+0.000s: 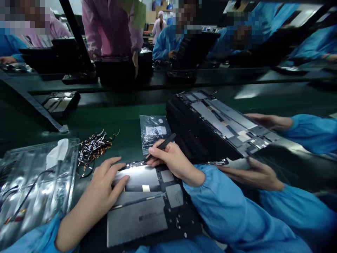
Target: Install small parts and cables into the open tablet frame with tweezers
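Note:
An open tablet chassis [147, 207] with grey battery panels lies flat in front of me. My left hand [102, 186] rests flat on its left side, fingers spread over a shiny panel. My right hand [172, 160] grips a black stylus-like tool [160, 146], tip down at the chassis's top edge. A pile of small copper-and-black flex cables [93, 147] lies just beyond my left hand.
A co-worker's two hands [256, 174] in blue sleeves hold another open tablet [221, 123] tilted at my right. A clear plastic bag [154, 131] lies ahead, plastic trays [34, 182] at left. Across the green belt [110, 116], several people work.

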Motion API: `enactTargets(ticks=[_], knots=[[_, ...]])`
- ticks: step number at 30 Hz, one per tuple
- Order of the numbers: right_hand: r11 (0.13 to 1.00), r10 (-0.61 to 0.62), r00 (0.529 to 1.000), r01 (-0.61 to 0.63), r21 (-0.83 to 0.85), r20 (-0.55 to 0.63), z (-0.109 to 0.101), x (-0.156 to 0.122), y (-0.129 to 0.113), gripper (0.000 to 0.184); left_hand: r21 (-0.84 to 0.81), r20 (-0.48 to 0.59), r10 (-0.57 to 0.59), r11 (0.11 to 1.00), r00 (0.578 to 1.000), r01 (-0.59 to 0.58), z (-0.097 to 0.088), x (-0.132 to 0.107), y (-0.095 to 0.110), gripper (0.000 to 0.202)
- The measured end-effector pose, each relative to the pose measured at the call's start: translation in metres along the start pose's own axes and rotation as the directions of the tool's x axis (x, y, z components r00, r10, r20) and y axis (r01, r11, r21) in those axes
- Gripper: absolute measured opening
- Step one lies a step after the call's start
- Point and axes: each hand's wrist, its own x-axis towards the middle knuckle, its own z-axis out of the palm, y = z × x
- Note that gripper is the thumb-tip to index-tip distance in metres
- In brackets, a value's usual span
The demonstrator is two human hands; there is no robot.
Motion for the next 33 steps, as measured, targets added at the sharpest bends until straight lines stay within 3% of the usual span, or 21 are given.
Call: enactTargets(ticks=[8, 19, 26, 33], knots=[[0.998, -0.037, 0.999, 0.037, -0.055, -0.006, 0.004, 0.000, 0.000, 0.038, 0.058, 0.063, 0.093, 0.994, 0.994, -0.097, 0.004, -0.002, -0.004, 0.030], [0.959, -0.089, 0.994, 0.070, -0.273, -0.058, 0.004, -0.001, 0.007, 0.037, 0.033, 0.103, 0.062, 0.997, 0.993, -0.066, 0.005, -0.004, 0.007, 0.023], [0.879, -0.137, 0.989, 0.098, -0.467, -0.050, 0.010, 0.002, 0.009, 0.032, 0.036, 0.054, 0.114, 0.993, 0.992, -0.116, 0.008, -0.006, 0.007, 0.023], [0.818, -0.169, 0.986, 0.147, -0.556, 0.013, 0.013, 0.006, 0.012, 0.030, 0.046, 0.033, 0.134, 0.990, 0.990, -0.135, 0.012, -0.006, 0.006, 0.024]])
